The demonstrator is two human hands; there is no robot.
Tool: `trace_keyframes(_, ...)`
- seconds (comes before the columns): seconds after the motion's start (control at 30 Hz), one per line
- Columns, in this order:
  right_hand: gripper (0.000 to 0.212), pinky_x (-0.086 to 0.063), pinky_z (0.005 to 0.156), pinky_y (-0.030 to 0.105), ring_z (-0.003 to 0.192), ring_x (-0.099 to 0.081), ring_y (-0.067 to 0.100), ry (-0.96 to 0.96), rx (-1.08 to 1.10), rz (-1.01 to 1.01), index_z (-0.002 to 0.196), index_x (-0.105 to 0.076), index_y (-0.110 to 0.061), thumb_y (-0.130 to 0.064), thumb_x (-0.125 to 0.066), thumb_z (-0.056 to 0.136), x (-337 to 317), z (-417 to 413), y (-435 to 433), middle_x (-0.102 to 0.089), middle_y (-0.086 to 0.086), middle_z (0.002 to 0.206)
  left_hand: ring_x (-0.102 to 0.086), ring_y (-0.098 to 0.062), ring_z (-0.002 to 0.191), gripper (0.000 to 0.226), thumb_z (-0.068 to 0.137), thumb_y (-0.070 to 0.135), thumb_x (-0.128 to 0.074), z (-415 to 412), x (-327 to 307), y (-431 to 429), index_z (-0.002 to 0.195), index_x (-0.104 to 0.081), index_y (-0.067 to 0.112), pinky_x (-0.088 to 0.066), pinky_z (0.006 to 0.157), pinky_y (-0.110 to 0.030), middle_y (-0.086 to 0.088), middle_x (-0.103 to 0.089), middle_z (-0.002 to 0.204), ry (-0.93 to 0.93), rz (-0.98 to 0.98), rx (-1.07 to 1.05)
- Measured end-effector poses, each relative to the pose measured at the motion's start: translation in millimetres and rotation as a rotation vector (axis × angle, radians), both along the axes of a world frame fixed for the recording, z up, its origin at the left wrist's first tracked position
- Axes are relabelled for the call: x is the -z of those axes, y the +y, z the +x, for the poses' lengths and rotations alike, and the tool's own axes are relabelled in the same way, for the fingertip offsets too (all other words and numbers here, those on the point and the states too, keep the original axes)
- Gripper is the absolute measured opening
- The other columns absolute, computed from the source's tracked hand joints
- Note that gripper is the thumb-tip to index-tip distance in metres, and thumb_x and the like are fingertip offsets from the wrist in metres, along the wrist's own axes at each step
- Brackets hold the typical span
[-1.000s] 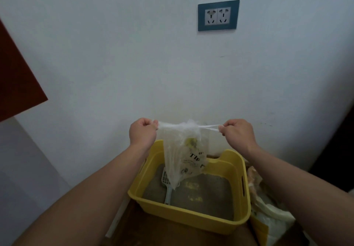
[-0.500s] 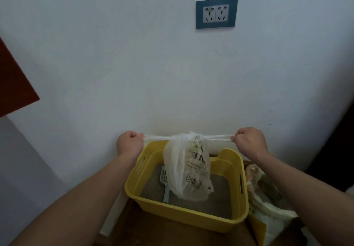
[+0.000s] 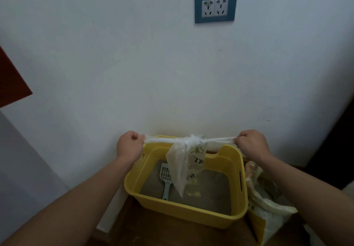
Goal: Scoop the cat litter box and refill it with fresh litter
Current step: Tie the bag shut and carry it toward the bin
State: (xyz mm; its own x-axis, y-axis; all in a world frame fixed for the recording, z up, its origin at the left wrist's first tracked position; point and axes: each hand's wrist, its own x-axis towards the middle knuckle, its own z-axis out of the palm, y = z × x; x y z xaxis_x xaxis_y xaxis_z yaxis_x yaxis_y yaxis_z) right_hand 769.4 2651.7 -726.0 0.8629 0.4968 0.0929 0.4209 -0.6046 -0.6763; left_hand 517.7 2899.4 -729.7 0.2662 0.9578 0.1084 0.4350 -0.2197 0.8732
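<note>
Two fists, left hand (image 3: 129, 146) and right hand (image 3: 251, 144), stretch one plastic bag (image 3: 186, 166) taut.

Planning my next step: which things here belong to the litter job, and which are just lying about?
Job: left hand, right hand, plastic bag stretched between them, yellow box, scoop inside it, sack beside it.
Lying about: wall socket, red-brown board.

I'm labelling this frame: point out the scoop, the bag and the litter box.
scoop (image 3: 164, 173), head view, on its slotted blade.
bag (image 3: 183, 167), head view, on its hanging body.
litter box (image 3: 183, 211), head view, on its front wall.
</note>
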Motion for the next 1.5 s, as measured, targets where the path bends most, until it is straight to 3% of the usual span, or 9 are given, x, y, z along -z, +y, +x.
trace_keyframes(0.23, 0.019, -0.054, 0.065, 0.048, 0.059, -0.056, 0.025, 0.300, -0.058, 0.256, 0.061, -0.065, 0.005, -0.006, -0.061, 0.077, -10.5, -9.3, 5.7, -0.060, 0.012, 0.059, -0.059, -0.022, 0.072, 0.023, 0.093, 0.017, -0.061, 0.8, -19.7, -0.4, 0.073, -0.053, 0.011, -0.053, 0.071, -0.043, -0.012, -0.062, 0.077, -0.186, -0.031, 0.128)
trace_keyframes(0.33, 0.016, -0.056, 0.071, 0.045, 0.066, -0.060, 0.027, 0.459, -0.101, 0.387, 0.076, -0.069, 0.011, -0.002, -0.060, 0.079, -20.9, -15.6, 13.2, -0.064, 0.016, 0.068, -0.059, -0.019, 0.063, 0.023, 0.093, 0.014, -0.062, 7.6, -31.1, -13.5, 0.072, -0.054, 0.009, -0.051, 0.063, -0.035, -0.010, -0.061, 0.068, -0.269, -0.055, 0.211)
trace_keyframes(0.5, 0.019, -0.048, 0.065, 0.036, 0.066, -0.057, 0.024, 0.581, -0.227, 0.450, 0.069, -0.065, -0.001, -0.010, -0.060, 0.085, -32.3, -42.6, 24.9, -0.063, 0.008, 0.064, -0.058, -0.014, 0.054, 0.020, 0.090, 0.016, -0.068, 16.2, -41.4, -29.8, 0.073, -0.061, 0.008, -0.049, 0.056, -0.027, -0.009, -0.065, 0.063, -0.320, -0.082, 0.311)
trace_keyframes(0.7, 0.020, -0.047, 0.070, 0.033, 0.068, -0.058, 0.015, 0.530, -0.367, 0.429, 0.074, -0.066, -0.006, -0.015, -0.064, 0.091, -43.1, -68.7, 33.7, -0.066, 0.004, 0.069, -0.061, -0.014, 0.056, 0.013, 0.088, 0.011, -0.071, 22.6, -48.7, -45.1, 0.079, -0.064, 0.006, -0.050, 0.055, -0.024, -0.008, -0.064, 0.065, -0.357, -0.126, 0.409)
trace_keyframes(0.8, 0.010, -0.048, 0.071, 0.026, 0.077, -0.061, 0.012, 0.511, -0.398, 0.437, 0.097, -0.072, -0.008, -0.010, -0.066, 0.090, -47.7, -79.1, 36.6, -0.068, 0.003, 0.083, -0.061, -0.016, 0.062, 0.008, 0.086, 0.002, -0.071, 24.1, -53.1, -50.7, 0.080, -0.067, 0.007, -0.051, 0.061, -0.027, -0.008, -0.064, 0.067, -0.345, -0.132, 0.457)
trace_keyframes(0.9, 0.034, -0.049, 0.066, 0.014, 0.082, -0.059, 0.010, 0.470, -0.468, 0.460, 0.119, -0.064, -0.009, -0.001, -0.069, 0.086, -50.9, -90.5, 40.8, -0.064, 0.003, 0.094, -0.062, -0.018, 0.069, 0.011, 0.084, 0.001, -0.072, 26.0, -57.0, -58.6, 0.084, -0.070, 0.011, -0.052, 0.066, -0.029, -0.009, -0.067, 0.075, -0.315, -0.126, 0.490)
trace_keyframes(1.03, 0.058, -0.052, 0.078, 0.018, 0.090, -0.060, 0.011, 0.295, -0.531, 0.410, 0.130, -0.054, -0.017, -0.007, -0.079, 0.079, -54.0, -102.3, 49.4, -0.064, 0.003, 0.110, -0.064, -0.019, 0.068, 0.011, 0.080, 0.005, -0.077, 29.2, -64.3, -72.0, 0.087, -0.069, 0.008, -0.054, 0.068, -0.034, -0.012, -0.069, 0.077, -0.315, -0.139, 0.507)
trace_keyframes(1.27, 0.068, -0.048, 0.073, 0.015, 0.084, -0.060, 0.006, 0.109, -0.490, 0.449, 0.137, -0.049, -0.025, -0.025, -0.081, 0.077, -57.2, -113.5, 58.9, -0.064, 0.000, 0.100, -0.071, -0.026, 0.071, 0.014, 0.080, 0.007, -0.078, 32.1, -75.1, -88.9, 0.085, -0.066, 0.000, -0.061, 0.068, -0.034, -0.015, -0.073, 0.077, -0.350, -0.151, 0.522)
trace_keyframes(1.5, 0.057, -0.047, 0.065, 0.014, 0.070, -0.057, -0.001, 0.116, -0.460, 0.504, 0.134, -0.053, -0.025, -0.012, -0.076, 0.083, -54.6, -113.3, 60.5, -0.063, -0.001, 0.089, -0.066, -0.022, 0.073, 0.015, 0.080, 0.005, -0.076, 29.7, -70.9, -85.8, 0.090, -0.065, 0.007, -0.055, 0.068, -0.036, -0.012, -0.071, 0.082, -0.271, -0.191, 0.594)
